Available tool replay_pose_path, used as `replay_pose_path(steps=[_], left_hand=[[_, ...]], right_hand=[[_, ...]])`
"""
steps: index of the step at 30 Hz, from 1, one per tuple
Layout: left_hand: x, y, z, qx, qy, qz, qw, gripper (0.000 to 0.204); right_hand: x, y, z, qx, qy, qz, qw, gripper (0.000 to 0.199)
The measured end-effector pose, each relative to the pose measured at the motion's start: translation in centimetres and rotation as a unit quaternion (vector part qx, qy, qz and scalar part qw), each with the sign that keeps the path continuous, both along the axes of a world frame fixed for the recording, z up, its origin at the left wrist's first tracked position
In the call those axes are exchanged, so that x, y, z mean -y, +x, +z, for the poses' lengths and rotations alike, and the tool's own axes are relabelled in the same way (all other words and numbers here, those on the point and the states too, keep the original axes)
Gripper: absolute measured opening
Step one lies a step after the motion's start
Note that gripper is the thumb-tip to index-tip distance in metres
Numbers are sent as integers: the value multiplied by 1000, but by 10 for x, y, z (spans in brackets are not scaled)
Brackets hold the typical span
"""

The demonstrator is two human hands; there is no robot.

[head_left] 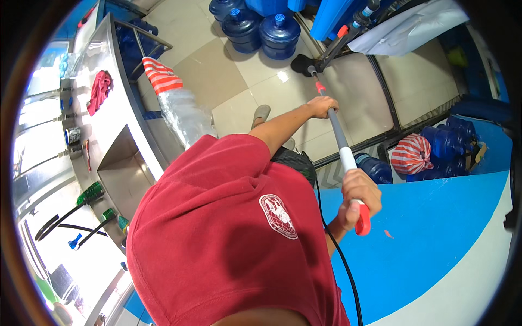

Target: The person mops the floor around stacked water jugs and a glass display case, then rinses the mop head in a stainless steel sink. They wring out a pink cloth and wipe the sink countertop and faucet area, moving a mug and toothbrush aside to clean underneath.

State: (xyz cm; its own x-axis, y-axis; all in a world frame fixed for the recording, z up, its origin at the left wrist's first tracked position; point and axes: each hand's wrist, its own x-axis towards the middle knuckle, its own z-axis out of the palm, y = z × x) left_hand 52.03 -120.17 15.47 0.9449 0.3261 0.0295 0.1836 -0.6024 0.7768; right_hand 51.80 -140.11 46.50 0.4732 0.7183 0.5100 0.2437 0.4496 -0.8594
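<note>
A long grey pole (pixel 338 129) with a white grip section and a red hooked end slants across the right of the view. My left hand (pixel 323 106) is closed round its grey shaft, arm stretched forward. Closer to my body, my right hand (pixel 361 196) wraps the white and red handle end. Past a red collar, the pole's far end meets a dark rounded thing (pixel 304 65) on the tiled floor (pixel 217 76); its kind cannot be made out. My red shirt (pixel 217 233) fills the lower middle.
Blue water jugs (pixel 280 35) stand ahead; more jugs (pixel 373 168) and a striped bag (pixel 411 154) are at right, near a blue surface (pixel 418 233). Left is a steel sink counter (pixel 125 179) with a red cloth (pixel 100 92). A black cable (pixel 348 266) hangs beside me.
</note>
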Motion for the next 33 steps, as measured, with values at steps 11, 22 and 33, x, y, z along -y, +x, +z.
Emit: replay_pose_path(steps=[11,22,33], left_hand=[[-16,-4,31,-51,38,176,982,19],[-20,-116,4,-249,-48,316,914,27],[-56,-174,-28,-301,-60,338,890,20]], right_hand=[[-56,72,15,24,76,157,984,46],[-127,137,-57,-261,-1,367,893,32],[-168,108,-96,-235,-41,384,892,28]])
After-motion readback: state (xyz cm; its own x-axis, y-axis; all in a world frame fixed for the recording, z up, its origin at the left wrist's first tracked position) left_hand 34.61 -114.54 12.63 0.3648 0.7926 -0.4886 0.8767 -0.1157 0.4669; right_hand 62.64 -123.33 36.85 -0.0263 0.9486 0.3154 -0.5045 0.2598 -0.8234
